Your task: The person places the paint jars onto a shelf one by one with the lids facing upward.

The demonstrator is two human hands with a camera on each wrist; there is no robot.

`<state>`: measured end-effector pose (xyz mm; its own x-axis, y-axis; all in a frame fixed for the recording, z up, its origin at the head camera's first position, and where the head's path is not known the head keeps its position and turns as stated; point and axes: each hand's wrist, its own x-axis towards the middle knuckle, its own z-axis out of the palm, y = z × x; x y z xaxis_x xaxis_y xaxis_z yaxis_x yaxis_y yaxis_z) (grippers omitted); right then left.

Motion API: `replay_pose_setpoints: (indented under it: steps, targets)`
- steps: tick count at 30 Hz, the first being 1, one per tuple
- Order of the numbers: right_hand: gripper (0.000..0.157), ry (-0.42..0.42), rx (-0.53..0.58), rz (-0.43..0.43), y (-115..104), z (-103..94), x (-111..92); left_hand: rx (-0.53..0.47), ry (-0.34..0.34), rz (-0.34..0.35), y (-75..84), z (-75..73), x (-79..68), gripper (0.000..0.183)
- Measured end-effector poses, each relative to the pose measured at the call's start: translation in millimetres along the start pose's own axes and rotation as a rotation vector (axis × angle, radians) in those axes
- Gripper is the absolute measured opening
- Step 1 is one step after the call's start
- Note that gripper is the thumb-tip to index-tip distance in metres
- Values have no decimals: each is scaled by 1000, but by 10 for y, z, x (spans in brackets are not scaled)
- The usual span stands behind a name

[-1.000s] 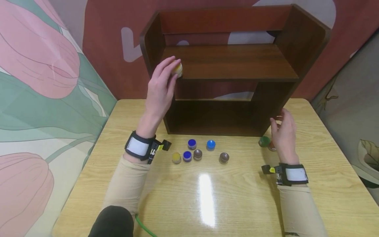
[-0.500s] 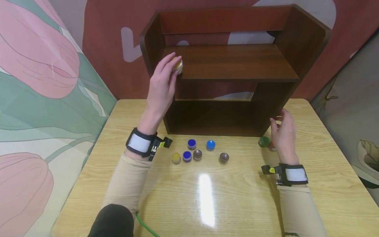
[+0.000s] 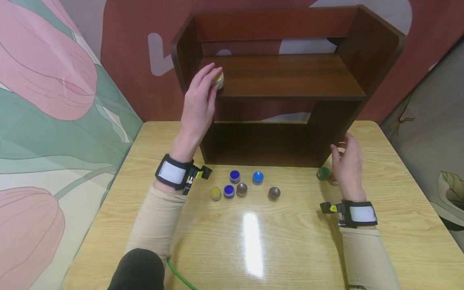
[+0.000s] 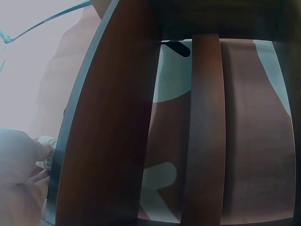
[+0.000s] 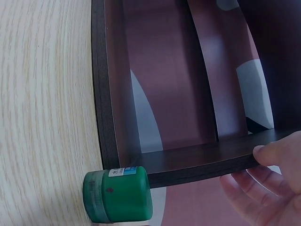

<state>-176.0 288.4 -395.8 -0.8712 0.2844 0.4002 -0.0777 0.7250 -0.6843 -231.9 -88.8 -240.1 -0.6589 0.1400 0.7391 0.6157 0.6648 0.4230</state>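
Note:
At the left front corner of the upper board, my left hand (image 3: 197, 100) pinches a small paint jar (image 3: 219, 80) with a yellow lid. The left wrist view shows part of the same jar (image 4: 47, 140) between the fingers, right at the board's edge. My right hand (image 3: 349, 167) grips the lower right side panel of the brown wooden shelf (image 3: 290, 76). In the right wrist view, the thumb lies on the panel's front edge and the fingers are curled on its outer side. A green paint jar (image 5: 124, 195) stands beside the shelf's lower right corner.
Several more small jars stand before the shelf on the wooden table (image 3: 203, 241): a yellow one (image 3: 215, 193), two dark blue ones, a light blue one (image 3: 258, 177) and two brown ones. A reddish jar (image 3: 333, 180) is partly hidden by my right hand.
My left hand has moved slightly up with the yellow-lidded paint jar, onto the upper board's corner. The right hand and the jars on the table have stayed put.

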Motion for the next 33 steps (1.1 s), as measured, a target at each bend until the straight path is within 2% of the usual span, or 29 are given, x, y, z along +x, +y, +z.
replay_pose_setpoints:
  steps: [12, 22, 33]
  targets:
    - [46, 0, -2, 1, -7, -7, -3, 45, -52, -102, 36, -18, 29, 38]
    - [44, 20, -6, -19, 4, 5, 1, 73, -66, -131, 56, -21, 54, 38]
    - [46, 11, 1, -7, 6, 6, -5, 113, -112, -205, 108, -39, 88, 40]
